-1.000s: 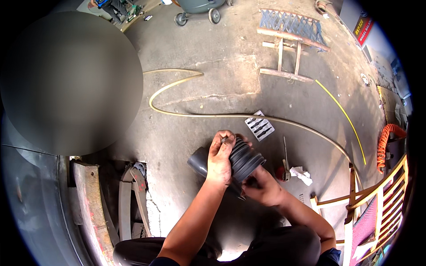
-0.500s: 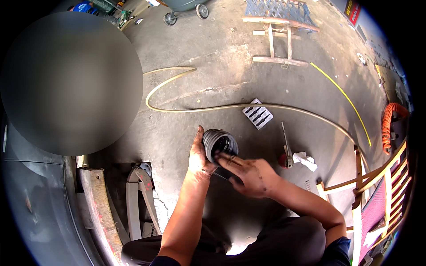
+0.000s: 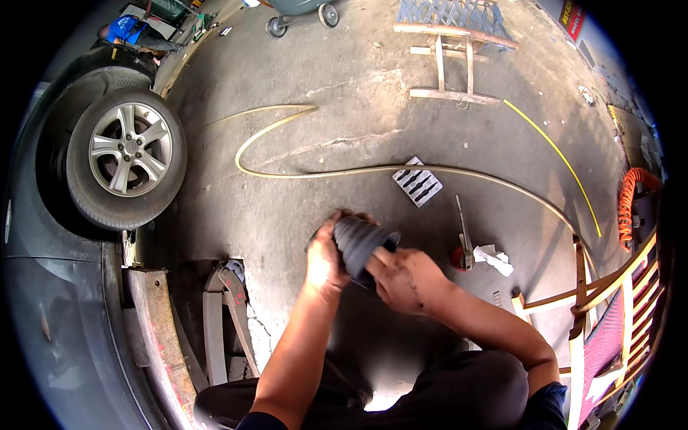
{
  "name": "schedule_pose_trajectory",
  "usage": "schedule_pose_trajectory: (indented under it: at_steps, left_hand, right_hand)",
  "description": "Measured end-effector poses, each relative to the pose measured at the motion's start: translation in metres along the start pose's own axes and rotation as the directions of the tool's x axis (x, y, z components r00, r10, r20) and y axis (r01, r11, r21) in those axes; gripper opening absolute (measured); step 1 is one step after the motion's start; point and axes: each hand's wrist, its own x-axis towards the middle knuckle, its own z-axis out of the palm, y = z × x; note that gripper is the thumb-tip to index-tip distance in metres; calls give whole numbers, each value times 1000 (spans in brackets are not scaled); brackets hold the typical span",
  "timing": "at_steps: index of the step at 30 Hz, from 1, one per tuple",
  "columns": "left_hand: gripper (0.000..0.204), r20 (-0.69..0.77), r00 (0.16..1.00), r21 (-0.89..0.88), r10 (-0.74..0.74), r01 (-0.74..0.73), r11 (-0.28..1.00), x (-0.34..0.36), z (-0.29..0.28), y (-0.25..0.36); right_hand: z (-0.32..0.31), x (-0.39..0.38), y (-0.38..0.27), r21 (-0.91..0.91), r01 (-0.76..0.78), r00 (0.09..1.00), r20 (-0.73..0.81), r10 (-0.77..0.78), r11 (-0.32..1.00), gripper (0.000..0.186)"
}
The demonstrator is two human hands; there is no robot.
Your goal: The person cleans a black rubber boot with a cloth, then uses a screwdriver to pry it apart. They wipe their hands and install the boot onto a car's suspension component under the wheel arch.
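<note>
A black ribbed rubber boot (image 3: 352, 242) is held up over the floor in front of my knees, its wide end tilted toward the lower right. My left hand (image 3: 325, 256) is closed around its left side, with fingertips showing at the far edge. At the wide end, my right hand (image 3: 414, 281) has its fingers curled at the rim. Some of those fingers are hidden behind or inside the rubber, and motion blurs them. Dark grease marks the right hand.
A car wheel (image 3: 129, 149) stands at the left beside a grey car body (image 3: 57, 301). A hose (image 3: 344, 174) crosses the floor past a white tray (image 3: 428, 188) of black pieces. White crumpled paper (image 3: 493, 259) and a wooden chair (image 3: 573, 308) lie right. Someone in blue (image 3: 125, 30) is far left.
The boot has turned so its ribbed side faces up and its mouth points lower right. My right fingers have shifted from inside the opening to its rim.
</note>
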Motion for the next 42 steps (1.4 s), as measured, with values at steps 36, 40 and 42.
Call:
schedule_pose_trajectory:
  at_steps: [36, 40, 42]
  left_hand:
    - [70, 203, 978, 79, 57, -74, 994, -22, 93, -28]
    - [51, 90, 996, -81, -15, 23, 996, -12, 92, -29]
    - [44, 262, 962, -125, 75, -43, 991, -14, 83, -28]
  right_hand:
    - [-63, -19, 33, 550, 203, 849, -511, 134, 810, 38]
    - [-36, -28, 22, 115, -7, 966, -256, 37, 993, 32]
    - [-36, -20, 22, 531, 312, 874, -485, -20, 788, 39]
